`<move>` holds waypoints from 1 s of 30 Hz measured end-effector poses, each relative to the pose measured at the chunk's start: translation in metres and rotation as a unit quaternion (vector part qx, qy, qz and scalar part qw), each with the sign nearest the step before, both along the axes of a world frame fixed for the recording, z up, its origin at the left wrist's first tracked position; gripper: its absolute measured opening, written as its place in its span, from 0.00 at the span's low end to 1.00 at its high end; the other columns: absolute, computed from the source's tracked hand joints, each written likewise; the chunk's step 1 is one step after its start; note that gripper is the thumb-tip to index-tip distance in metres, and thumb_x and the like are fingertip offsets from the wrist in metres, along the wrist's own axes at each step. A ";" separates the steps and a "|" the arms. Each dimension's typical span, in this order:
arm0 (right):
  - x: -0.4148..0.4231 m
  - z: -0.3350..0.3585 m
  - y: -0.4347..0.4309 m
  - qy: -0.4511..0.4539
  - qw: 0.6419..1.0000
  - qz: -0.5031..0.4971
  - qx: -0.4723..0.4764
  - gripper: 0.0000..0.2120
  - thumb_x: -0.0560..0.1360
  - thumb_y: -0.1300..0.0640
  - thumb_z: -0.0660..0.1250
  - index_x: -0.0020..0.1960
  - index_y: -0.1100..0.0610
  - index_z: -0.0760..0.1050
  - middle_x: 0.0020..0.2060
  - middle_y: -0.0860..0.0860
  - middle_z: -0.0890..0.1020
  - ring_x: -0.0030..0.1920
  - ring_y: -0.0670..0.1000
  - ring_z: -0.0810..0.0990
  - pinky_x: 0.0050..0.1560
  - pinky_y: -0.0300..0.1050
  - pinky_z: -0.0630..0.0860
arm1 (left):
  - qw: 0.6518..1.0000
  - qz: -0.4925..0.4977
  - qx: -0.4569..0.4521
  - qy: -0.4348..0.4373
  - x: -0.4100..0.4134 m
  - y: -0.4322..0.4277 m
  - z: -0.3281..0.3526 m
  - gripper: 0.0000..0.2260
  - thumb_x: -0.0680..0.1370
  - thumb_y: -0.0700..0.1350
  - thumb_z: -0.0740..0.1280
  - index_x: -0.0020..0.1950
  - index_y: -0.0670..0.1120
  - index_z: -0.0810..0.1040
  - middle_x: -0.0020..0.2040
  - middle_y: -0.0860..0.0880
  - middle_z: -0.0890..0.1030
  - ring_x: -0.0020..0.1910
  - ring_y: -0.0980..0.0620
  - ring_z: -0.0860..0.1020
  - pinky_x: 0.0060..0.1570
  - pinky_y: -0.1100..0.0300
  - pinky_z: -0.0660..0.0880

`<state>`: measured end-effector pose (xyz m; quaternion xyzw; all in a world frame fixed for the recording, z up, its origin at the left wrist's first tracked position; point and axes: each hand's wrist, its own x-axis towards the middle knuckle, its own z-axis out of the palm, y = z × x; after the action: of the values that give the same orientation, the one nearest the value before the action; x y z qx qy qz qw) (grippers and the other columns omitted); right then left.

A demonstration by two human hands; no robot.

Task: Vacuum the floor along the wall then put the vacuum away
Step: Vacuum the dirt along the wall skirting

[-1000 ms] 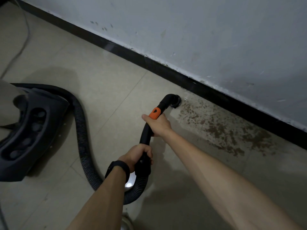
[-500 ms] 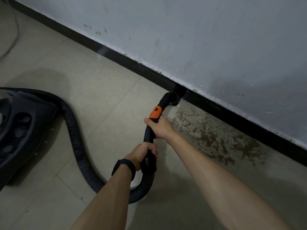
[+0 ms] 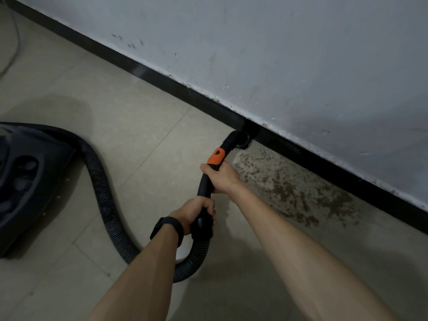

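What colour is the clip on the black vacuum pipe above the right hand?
The small plastic clip is bright orange; the head view shows it best.

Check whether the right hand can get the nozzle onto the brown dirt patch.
Probably yes: the right hand grips the tube behind the nozzle, and the dirt patch lies right beside it with nothing between.

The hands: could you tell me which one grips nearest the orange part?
The right hand, gripping the handle just below the orange part; the left hand, wearing a wristband, grips lower.

Black hose [image 3: 102, 181] with orange band [image 3: 215, 156], beige tiled floor [image 3: 139, 107], brown specks [image 3: 289, 191], grey wall [image 3: 301, 54].
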<state>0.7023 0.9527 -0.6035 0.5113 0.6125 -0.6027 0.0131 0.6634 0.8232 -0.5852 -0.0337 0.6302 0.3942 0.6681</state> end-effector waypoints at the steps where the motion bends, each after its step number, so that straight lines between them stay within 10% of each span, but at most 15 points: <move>1: 0.001 0.001 0.001 0.003 1.000 0.005 -0.004 0.21 0.72 0.38 0.72 0.54 0.52 0.77 0.50 0.51 0.84 0.51 0.56 0.84 0.53 0.58 0.83 | 1.000 0.001 -0.003 0.005 0.001 -0.001 0.001 0.11 0.65 0.33 0.61 0.25 0.46 0.67 0.29 0.46 0.69 0.28 0.45 0.73 0.35 0.55 0.71; 16: -0.004 0.014 -0.075 0.015 1.000 0.002 -0.004 0.27 0.77 0.39 0.68 0.65 0.58 0.69 0.55 0.54 0.82 0.54 0.58 0.81 0.48 0.46 0.74 | 0.996 -0.061 -0.045 -0.040 -0.020 -0.062 0.017 0.10 0.57 0.36 0.62 0.29 0.46 0.61 0.30 0.47 0.67 0.29 0.46 0.70 0.33 0.59 0.69; 30: -0.004 0.022 -0.142 0.022 0.999 -0.033 -0.019 0.30 0.79 0.39 0.66 0.68 0.60 0.63 0.52 0.56 0.82 0.48 0.57 0.83 0.45 0.50 0.79 | 0.993 -0.059 -0.067 -0.076 -0.033 -0.119 0.018 0.28 0.50 0.36 0.68 0.39 0.47 0.51 0.35 0.46 0.59 0.33 0.46 0.64 0.36 0.54 0.64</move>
<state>0.6981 0.8109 -0.5814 0.5178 0.5839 -0.6252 -0.0108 0.6300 0.7043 -0.5676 -0.0706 0.6037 0.3070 0.7323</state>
